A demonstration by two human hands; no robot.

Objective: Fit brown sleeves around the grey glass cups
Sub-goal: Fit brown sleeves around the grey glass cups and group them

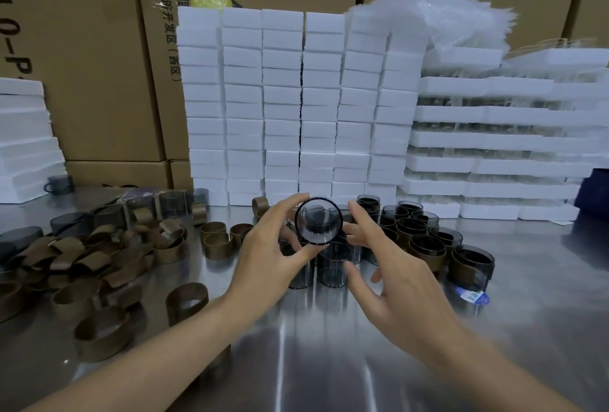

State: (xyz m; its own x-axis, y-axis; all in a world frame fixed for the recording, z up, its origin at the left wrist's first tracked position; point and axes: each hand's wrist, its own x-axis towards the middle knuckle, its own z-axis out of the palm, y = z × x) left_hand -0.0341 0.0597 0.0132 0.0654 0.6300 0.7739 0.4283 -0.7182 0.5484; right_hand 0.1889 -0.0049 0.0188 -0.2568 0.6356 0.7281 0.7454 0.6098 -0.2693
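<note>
Smoky grey round glass cup [318, 221], centre: transparent, glossy, smooth, darker at rim. Brown open-ring sleeves [82, 256], near left: matt, stiff, leather-like or card, cannot tell which. Silver metal tabletop [296, 345]: brushed, shiny, streaked reflections. White foam blocks [283, 98], far centre: matt, fine-grained, rough broken edges. Brown cardboard cartons [99, 65], far: matt, black print. Clear plastic bags [454, 12], far right: crinkled, shiny.

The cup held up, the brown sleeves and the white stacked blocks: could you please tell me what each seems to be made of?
The cup: smoky grey glass, glossy; its base is see-through and catches highlights.
The brown sleeves: thin matte bands, possibly leather-look material or card; they curl yet hold their shape.
The white blocks: probably foam; matte, with slightly ragged edges.
</note>
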